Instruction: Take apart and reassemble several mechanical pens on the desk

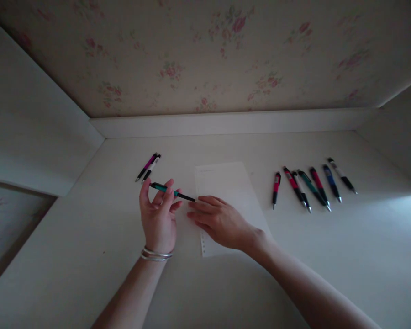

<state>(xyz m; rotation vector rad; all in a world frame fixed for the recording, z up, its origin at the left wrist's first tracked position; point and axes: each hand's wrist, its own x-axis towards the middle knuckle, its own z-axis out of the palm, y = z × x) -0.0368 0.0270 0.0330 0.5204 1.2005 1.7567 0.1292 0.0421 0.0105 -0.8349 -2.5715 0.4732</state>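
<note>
A teal pen with a black grip (184, 196) is held above the table, slanting down to the right. My left hand (159, 214), palm up with two silver bangles at the wrist, is closed on the pen's teal part between thumb and fingers. At the pen's front end, my right hand (221, 221) has its fingertips closed on the tip, which they hide. My right thumb is out of sight beneath the hand. Under the right hand lies a white sheet of paper (226, 178) with holes along its left edge and faint print at the top.
Two pens (149, 167), one purple and one white, lie at the back left. Several red, white, green and blue pens (313, 185) lie spread out on the right. White panels and a flowered wall (171, 71) bound the white table (99, 274).
</note>
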